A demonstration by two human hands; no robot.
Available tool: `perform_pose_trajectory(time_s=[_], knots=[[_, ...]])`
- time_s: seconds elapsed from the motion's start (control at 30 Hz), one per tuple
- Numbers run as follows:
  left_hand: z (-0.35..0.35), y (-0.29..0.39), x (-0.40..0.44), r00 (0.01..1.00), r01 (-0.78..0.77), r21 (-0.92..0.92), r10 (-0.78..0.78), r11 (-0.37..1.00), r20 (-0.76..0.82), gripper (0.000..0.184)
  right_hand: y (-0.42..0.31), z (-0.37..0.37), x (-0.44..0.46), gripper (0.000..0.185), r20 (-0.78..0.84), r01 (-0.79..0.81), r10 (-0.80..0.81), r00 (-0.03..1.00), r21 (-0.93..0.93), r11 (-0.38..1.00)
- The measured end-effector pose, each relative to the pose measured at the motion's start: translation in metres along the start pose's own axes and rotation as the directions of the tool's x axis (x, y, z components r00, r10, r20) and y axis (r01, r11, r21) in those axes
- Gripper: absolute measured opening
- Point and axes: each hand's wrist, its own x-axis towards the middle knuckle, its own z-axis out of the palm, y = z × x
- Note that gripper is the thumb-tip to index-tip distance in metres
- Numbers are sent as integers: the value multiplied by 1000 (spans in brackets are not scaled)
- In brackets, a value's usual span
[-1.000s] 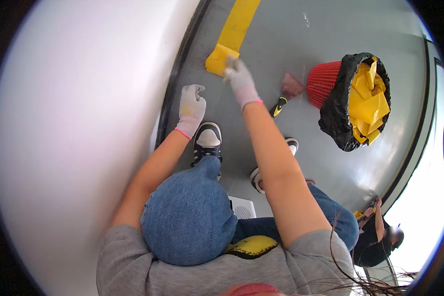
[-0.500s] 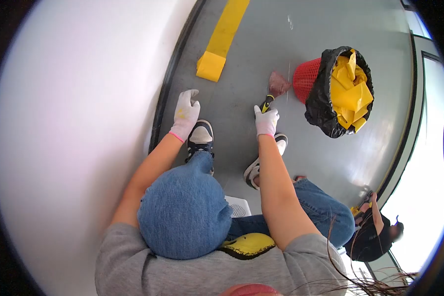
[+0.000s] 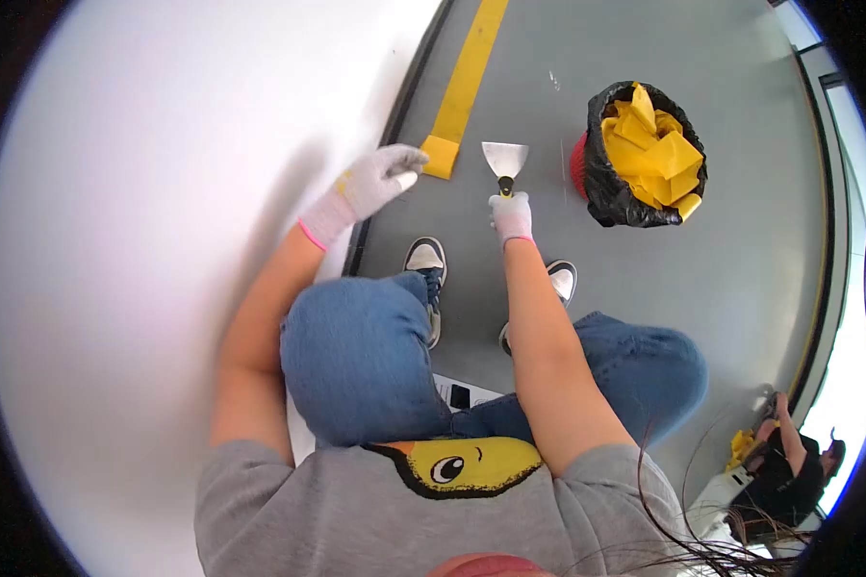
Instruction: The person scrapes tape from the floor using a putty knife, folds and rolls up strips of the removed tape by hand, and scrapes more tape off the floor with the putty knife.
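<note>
My left hand [image 3: 380, 181], in a white glove with a pink cuff edge, reaches out beside the wall. Its fingers are bent, with the thumb apart and nothing seen between them. Just past its fingertips is the folded-back end of a yellow floor tape strip [image 3: 471, 72]; whether they touch it I cannot tell. My right hand [image 3: 511, 217], gloved too, is closed around the black and yellow handle of a scraper [image 3: 505, 161]. The scraper's wide metal blade points away from me, above the grey floor.
To the right stands a red basket [image 3: 578, 165] lined with a black bag [image 3: 601, 197] and filled with crumpled yellow tape [image 3: 652, 154]. A white wall [image 3: 164, 240] runs along my left. Another person [image 3: 779, 481] sits low at the far right.
My left hand has moved up and right to the tape's folded end. The scraper in my right hand has swung left and away from the basket. The whole view has shifted slightly.
</note>
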Motion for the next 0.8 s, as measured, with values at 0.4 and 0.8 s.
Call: perform_pose_trajectory(time_s=[0.4,0.8], knots=[[18,265,-72,829,-355,475,506,805,-238,38,58,25,-113,40,105,86,-77,991,-76,993],[-30,169,-25,934,-108,-405,-47,908,-354,39,70,9,-157,14,424,-410,304,853,185,893]])
